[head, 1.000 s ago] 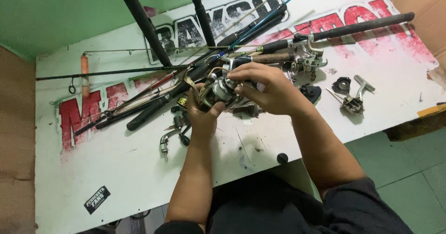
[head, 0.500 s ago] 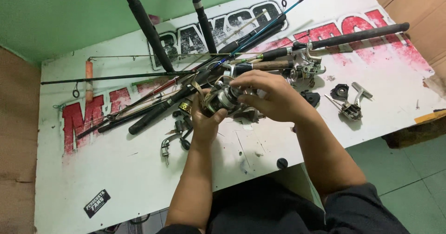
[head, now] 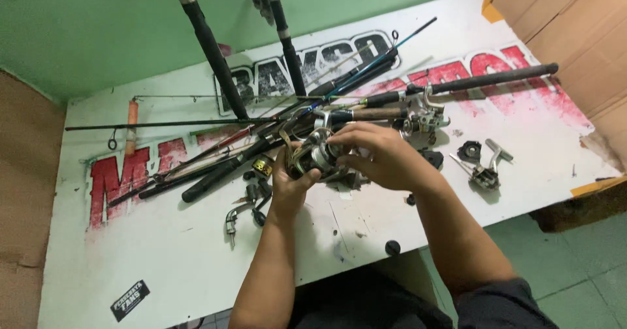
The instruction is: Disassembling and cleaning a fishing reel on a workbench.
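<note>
Left hand (head: pixel 287 188) cups the reel (head: pixel 312 159) from below, fingers curled round its body, while the right hand (head: pixel 375 156) closes over its front from the other side, fingertips pinched on it; reel is held just above the white table (head: pixel 163 263), near the pile of rods (head: pixel 274 130). Risk as I judge it: loose reel parts (head: pixel 251 201) and a small black knob (head: pixel 392 247) lie close by, the knob near the table edge, so a slip or elbow nudge could knock bits off. The crank handle (head: pixel 486 169) lies well apart on the right.
</note>
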